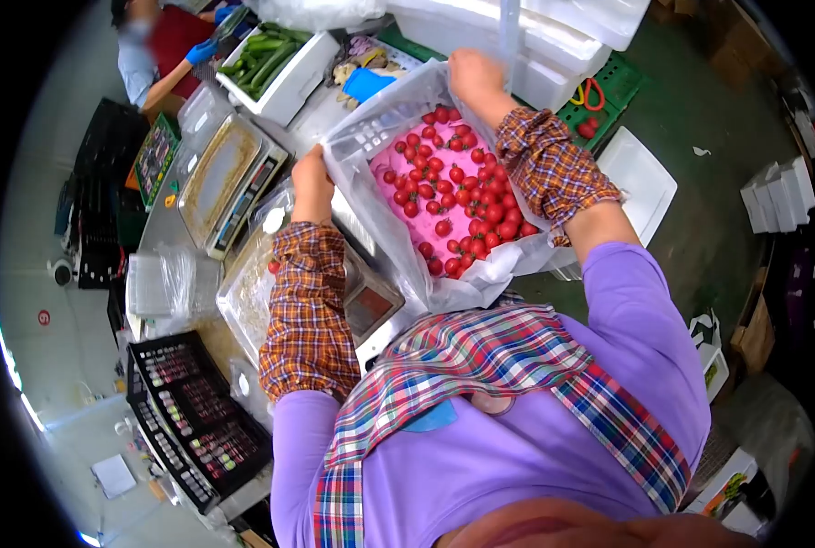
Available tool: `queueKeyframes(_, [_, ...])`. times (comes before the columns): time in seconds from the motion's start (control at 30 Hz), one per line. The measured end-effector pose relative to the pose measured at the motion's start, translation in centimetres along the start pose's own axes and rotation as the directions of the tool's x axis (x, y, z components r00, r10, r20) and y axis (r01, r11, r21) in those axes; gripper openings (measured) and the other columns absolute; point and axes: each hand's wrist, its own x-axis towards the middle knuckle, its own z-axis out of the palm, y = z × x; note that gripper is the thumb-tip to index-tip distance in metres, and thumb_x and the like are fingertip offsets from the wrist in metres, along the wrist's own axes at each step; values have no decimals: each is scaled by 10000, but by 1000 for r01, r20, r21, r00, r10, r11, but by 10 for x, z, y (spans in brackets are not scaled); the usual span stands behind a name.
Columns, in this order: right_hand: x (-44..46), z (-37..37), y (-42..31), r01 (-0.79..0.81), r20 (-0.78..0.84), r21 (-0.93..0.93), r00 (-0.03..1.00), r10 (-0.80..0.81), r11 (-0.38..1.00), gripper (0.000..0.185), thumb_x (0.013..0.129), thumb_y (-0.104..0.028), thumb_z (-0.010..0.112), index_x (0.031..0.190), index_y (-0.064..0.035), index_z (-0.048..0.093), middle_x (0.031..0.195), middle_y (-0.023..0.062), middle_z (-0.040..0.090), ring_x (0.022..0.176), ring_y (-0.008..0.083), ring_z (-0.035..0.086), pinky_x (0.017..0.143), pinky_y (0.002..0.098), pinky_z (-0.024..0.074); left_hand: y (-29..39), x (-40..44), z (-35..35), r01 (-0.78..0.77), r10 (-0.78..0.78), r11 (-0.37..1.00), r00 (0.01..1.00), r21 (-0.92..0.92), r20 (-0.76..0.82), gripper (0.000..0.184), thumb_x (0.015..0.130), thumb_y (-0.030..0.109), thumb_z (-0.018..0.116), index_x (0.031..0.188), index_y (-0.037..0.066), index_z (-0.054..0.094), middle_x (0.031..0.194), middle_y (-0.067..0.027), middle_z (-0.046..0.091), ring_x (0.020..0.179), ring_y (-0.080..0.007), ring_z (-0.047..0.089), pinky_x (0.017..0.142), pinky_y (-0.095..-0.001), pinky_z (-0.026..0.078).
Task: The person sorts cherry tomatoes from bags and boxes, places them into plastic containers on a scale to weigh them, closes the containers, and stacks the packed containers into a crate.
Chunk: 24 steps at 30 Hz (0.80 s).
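Note:
A lined crate (348, 151) holds many small red tomatoes (494, 212) on a pink sheet, most of them heaped toward its right side. My left hand (312, 181) is closed on the crate's left corner. At the far rim my right hand (478, 80) is closed on the edge of the liner, its outline slightly blurred. Under and left of the crate sits a scale with a clear tray (248, 283), and one tomato (273, 267) lies near my left sleeve.
A white box of cucumbers (266, 64) stands beyond the crate, near a co-worker's blue-gloved hand (201, 52). Another scale (225, 178) is at the left, above black trays (197, 411). Red scissors (594, 94) lie on a green crate (622, 87) at the right.

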Motion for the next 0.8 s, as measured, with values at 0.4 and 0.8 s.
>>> queueKeyframes(0.4, [-4,-2,-24,30,-132,373,991,20,927,131,845,-180,512,843,-59,563,817,176,606,763,379,584,661,478,460,70,-48,72,-691,649,301,653,657,390,193,884,169,563,839,-18,549,741,-78,553,689,-181,516,653,-300,439])
queueKeyframes(0.8, [-154,-137,-83,206,142,828,823,-551,522,224,717,-116,689,900,-61,572,833,87,573,778,260,560,693,356,439,56,-225,67,-633,-83,677,441,375,894,657,696,-47,567,1318,29,370,1125,-138,513,877,-216,560,759,-287,456])
